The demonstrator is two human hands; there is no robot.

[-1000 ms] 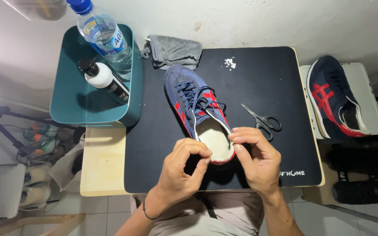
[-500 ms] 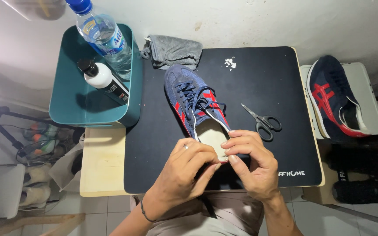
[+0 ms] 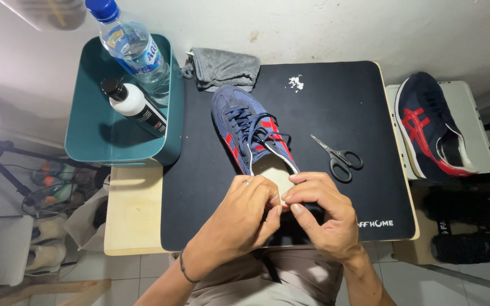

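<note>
A navy sneaker with red stripes point(image 3: 249, 131) lies on a black mat point(image 3: 336, 107), toe pointing away from me. My left hand point(image 3: 244, 214) and my right hand point(image 3: 320, 211) meet over its heel end and hide it. Their fingertips pinch together at the pale insole point(image 3: 269, 171) near the heel. A ring sits on one finger of my left hand and a thin band circles its wrist. Dark laces lie loose over the tongue.
Black-handled scissors point(image 3: 338, 156) lie on the mat right of the shoe. A matching sneaker point(image 3: 433, 126) rests on a white stand at the right. A teal bin point(image 3: 94, 136) at the left holds a water bottle point(image 3: 131, 47) and a white bottle point(image 3: 134, 106). A grey cloth point(image 3: 222, 67) lies behind the mat.
Both hands have slid toward me over the heel and closed together, covering the heel and more of the insole. The shoe, scissors and other things have stayed in place.
</note>
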